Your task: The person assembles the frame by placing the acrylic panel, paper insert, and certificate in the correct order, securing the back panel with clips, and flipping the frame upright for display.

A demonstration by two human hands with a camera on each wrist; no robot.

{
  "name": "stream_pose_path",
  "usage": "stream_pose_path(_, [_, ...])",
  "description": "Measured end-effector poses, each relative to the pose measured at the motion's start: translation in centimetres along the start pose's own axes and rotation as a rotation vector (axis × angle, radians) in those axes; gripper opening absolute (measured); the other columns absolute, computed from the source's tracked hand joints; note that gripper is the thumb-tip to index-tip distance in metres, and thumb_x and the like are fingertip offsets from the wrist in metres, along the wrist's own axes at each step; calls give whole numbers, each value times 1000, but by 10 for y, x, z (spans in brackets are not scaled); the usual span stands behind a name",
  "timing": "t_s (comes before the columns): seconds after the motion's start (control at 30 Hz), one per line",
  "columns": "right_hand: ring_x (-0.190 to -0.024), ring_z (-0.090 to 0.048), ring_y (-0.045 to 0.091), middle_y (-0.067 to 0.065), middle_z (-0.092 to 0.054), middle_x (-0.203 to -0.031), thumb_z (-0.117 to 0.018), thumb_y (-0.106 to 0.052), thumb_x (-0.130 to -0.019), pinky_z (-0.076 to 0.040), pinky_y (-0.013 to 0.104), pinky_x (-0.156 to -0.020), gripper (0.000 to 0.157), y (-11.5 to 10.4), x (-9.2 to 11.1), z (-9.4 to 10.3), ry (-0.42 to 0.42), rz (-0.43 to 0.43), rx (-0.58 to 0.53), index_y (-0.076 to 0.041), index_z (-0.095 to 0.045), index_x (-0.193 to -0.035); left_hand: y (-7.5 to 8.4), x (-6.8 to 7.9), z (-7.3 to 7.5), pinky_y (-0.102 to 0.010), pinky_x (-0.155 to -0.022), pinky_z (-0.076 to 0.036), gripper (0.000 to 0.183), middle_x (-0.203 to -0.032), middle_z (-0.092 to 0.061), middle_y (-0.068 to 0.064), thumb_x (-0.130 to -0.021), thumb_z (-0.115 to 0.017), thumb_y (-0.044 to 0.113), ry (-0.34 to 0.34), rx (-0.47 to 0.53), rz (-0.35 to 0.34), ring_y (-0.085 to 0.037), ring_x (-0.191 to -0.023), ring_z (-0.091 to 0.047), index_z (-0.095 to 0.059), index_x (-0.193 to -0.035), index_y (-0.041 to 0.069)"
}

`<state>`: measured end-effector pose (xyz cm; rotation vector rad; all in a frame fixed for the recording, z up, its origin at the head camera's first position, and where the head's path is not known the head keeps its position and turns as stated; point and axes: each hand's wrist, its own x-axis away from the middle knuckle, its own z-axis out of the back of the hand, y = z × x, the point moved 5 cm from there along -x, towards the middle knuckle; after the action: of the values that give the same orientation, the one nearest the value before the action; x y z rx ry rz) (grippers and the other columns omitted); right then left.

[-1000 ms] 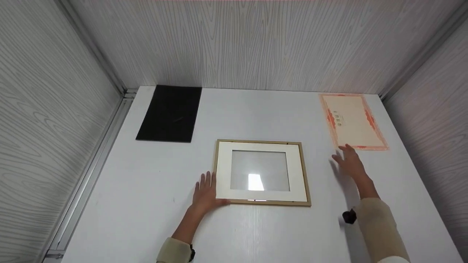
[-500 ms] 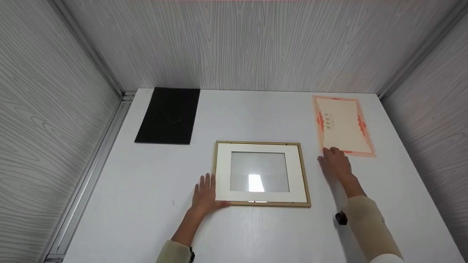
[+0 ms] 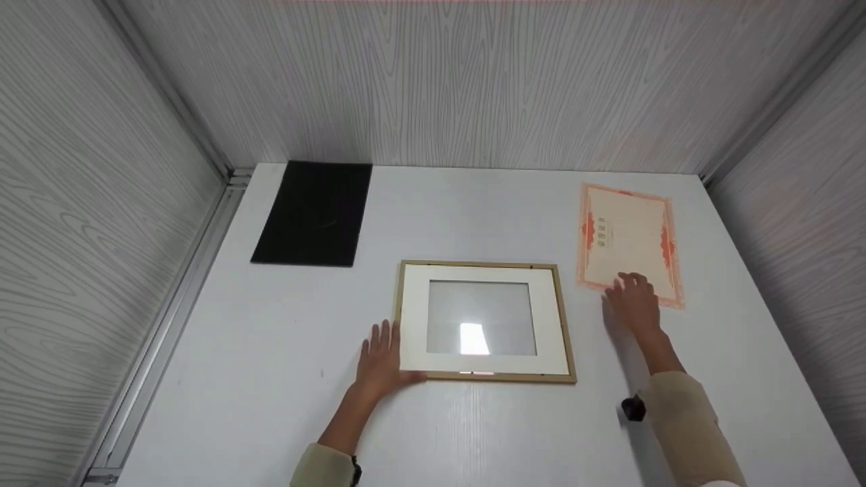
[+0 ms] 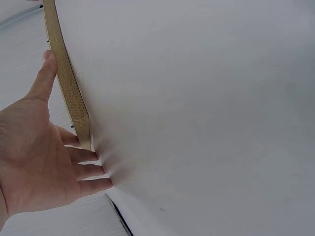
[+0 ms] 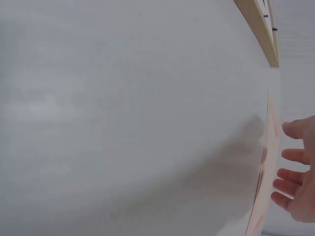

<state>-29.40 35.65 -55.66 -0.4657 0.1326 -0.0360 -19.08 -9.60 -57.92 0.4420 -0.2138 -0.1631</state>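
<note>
A light wood picture frame (image 3: 567,325) with a white mat (image 3: 551,321) around a clear pane lies on the white table. My left hand (image 3: 380,362) rests against its lower left corner, thumb along the near edge and straight fingers beside the left side; the left wrist view shows the thumb on the wooden edge (image 4: 69,83). Right of the frame lies a cream certificate (image 3: 629,233) with an orange border, slightly turned. My right hand (image 3: 636,304) is over its near edge, hiding part of the border. In the right wrist view, the fingers (image 5: 295,156) are loosely bent above the paper.
A black rectangular board (image 3: 314,213) lies flat at the back left of the white table (image 3: 473,210). Grey wood-grain panels (image 3: 433,81) stand behind the table and on both sides. A metal rail (image 3: 162,325) runs along its left edge.
The certificate has slid left and nearer to me, then turned a little clockwise. My right hand moved left onto its near edge, then slightly right along it. Left hand and frame have stayed put.
</note>
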Motion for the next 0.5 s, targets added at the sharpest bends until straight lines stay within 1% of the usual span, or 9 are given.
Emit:
stream_pose_path(0.1, [-118, -28, 54, 39, -27, -131, -52, -22, -94, -26, 64, -92, 53, 20, 1, 9, -31, -86, 2, 15, -36, -128, 0, 0, 0, -53, -105, -12, 112, -145, -13, -29, -69, -72, 55, -4, -7, 3, -43, -133, -7, -16, -142, -8])
stream_pose_path(0.2, [-123, -20, 54, 38, -21, -135, -52, -29, -93, -19, 65, -95, 62, 39, 2, 12, -72, -116, 1, 14, -31, -132, 0, 0, 0, -52, -105, -12, 112, -146, -13, -29, -70, -72, 55, -9, -13, 3, -43, -133, -7, -15, -142, -8])
stream_pose_path(0.27, [-126, -15, 52, 36, -18, -138, -51, -34, -94, -16, 66, -95, 64, 48, 3, 10, -105, -101, -4, 10, -30, -135, 1, 1, 0, -53, -105, -12, 111, -146, -13, -29, -70, -72, 54, -10, -9, 2, -43, -133, -7, -15, -142, -9])
stream_pose_path(0.37, [-128, -12, 50, 31, -16, -142, -49, -36, -94, -14, 67, -96, 62, 55, 5, 7, -156, -60, -33, 3, -31, -139, 1, 2, 0, -53, -105, -11, 113, -146, -12, -29, -69, -71, 57, -14, 1, 4, -43, -133, -6, -15, -142, -9])
stream_pose_path(0.43, [-128, -14, 50, 30, -19, -142, -49, -38, -94, -15, 66, -95, 62, 56, 6, 5, -162, -39, -33, 2, -31, -139, 1, 2, 0, -53, -105, -11, 115, -146, -11, -29, -68, -70, 59, -12, 11, 4, -43, -133, -5, -15, -142, -9])
stream_pose_path(0.5, [-124, -22, 50, 29, -26, -139, -50, -38, -94, -19, 65, -94, 61, 55, 6, 5, -142, -5, -3, 2, -34, -137, 1, 2, 0, -52, -105, -10, 116, -146, -11, -29, -67, -69, 60, -9, 21, 4, -43, -133, -5, -14, -142, -9])
